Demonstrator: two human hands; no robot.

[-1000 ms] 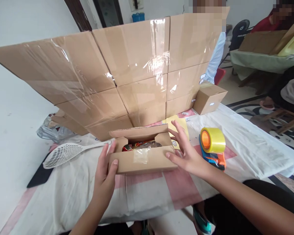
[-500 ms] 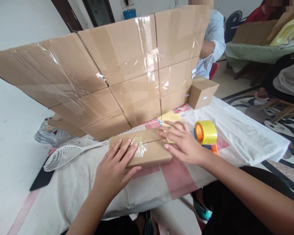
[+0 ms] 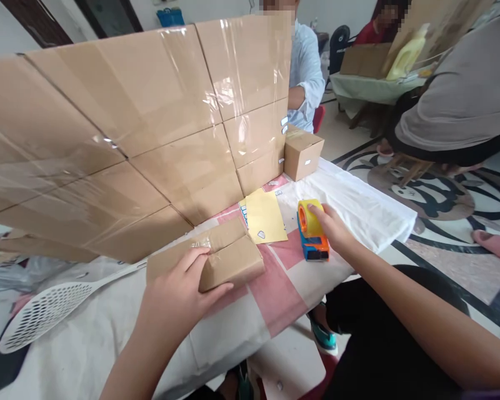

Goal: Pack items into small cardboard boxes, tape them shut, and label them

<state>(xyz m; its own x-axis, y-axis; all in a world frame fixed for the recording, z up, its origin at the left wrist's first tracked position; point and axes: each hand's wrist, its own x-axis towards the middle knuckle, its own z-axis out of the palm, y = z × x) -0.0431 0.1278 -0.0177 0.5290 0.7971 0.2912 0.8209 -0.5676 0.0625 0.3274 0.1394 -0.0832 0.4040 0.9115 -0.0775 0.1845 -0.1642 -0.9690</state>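
Note:
A flat, closed cardboard box (image 3: 235,261) lies on the cloth-covered table in front of me. My left hand (image 3: 179,286) holds its left part, fingers over the top and thumb along the near side. Some clear tape sits on the lid by my fingertips. To the right, my right hand (image 3: 335,225) grips a tape dispenser (image 3: 314,244), blue and orange, that carries a yellow roll of tape (image 3: 312,218). The thumb rests on the roll; the other fingers are mostly hidden behind it. Between box and dispenser lies a yellow sheet of paper (image 3: 266,214).
A tall panel of taped cardboard boxes (image 3: 158,122) stands across the table's far side. A small carton (image 3: 303,153) stands at its right end. At left lies a white slotted skimmer (image 3: 50,305). People sit beyond the panel and at right.
My right hand has left the box and moved right onto the tape dispenser. My left hand stays on the box, its fingers more bent. The view has turned right.

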